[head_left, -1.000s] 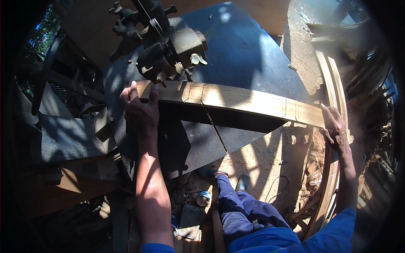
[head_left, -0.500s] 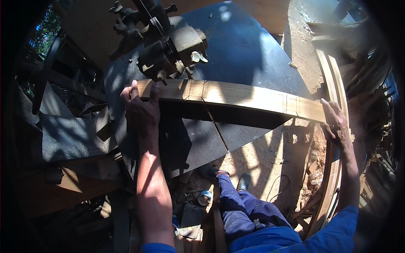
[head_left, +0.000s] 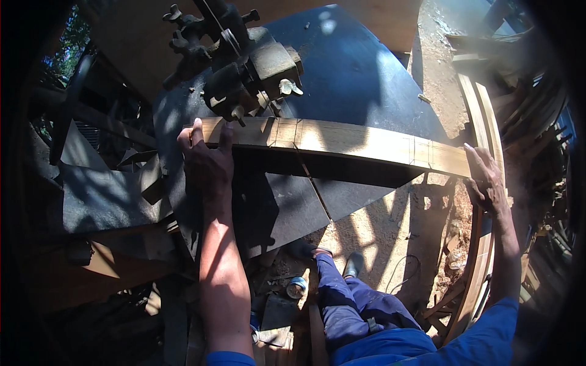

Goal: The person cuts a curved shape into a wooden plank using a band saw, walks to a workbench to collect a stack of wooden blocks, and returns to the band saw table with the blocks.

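A long wooden board (head_left: 348, 137) with pencil lines drawn across it lies across the dark saw table (head_left: 354, 61). My left hand (head_left: 207, 152) grips its left end, with fingers over the far edge. At the other end, past the table's side, my right hand (head_left: 486, 177) is closed round the board. Just beyond the board's left part stands the band saw's blade guide (head_left: 250, 73), a block of dark metal with wing screws. The thin blade (head_left: 210, 15) runs down into it; where it meets the board is hard to make out.
A slot (head_left: 314, 189) runs through the table toward me. Long timber strips (head_left: 482, 116) and stacked wood lie on the right. Sawdust covers the ground (head_left: 366, 226) by my feet. A small round tin (head_left: 296, 287) stands near my legs. Metal sheet (head_left: 110, 198) lies on the left.
Hardly anything differs. The whole view has shifted slightly, and both hands keep their hold on the board's ends.
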The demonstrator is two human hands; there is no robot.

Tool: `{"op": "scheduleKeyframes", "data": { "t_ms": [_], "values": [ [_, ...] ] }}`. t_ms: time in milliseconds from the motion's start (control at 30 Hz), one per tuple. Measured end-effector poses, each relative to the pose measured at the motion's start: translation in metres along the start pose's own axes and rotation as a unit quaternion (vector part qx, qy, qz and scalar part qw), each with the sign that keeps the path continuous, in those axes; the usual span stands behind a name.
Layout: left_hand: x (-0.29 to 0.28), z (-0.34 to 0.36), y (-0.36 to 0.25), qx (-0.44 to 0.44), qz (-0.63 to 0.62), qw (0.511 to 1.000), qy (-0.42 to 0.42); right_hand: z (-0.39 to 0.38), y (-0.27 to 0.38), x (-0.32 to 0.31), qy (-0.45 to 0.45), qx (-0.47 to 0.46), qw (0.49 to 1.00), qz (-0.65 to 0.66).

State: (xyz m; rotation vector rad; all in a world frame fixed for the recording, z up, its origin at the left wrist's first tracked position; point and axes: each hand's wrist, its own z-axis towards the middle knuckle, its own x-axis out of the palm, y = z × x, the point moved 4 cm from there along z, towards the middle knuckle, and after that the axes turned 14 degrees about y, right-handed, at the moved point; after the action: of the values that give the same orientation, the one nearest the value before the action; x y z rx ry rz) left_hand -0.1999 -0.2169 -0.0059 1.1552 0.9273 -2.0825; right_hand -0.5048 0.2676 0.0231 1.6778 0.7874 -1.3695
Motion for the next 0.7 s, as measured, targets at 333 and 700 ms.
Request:
{"op": "scheduleKeyframes", "data": {
  "t_ms": [333, 700],
  "values": [
    [0.0008, 0.0004, 0.001, -0.001, 0.004, 1.0, 0.003, 0.0013, -0.0004, -0.0004, -0.002, -0.001, 1.0, -0.006],
    [-0.0001, -0.0002, 0.0002, -0.012, -0.004, 1.0, 0.014, 0.0028, 0.0022, -0.0028, -0.002, -0.007, 1.0, -0.005]
  ]
}}
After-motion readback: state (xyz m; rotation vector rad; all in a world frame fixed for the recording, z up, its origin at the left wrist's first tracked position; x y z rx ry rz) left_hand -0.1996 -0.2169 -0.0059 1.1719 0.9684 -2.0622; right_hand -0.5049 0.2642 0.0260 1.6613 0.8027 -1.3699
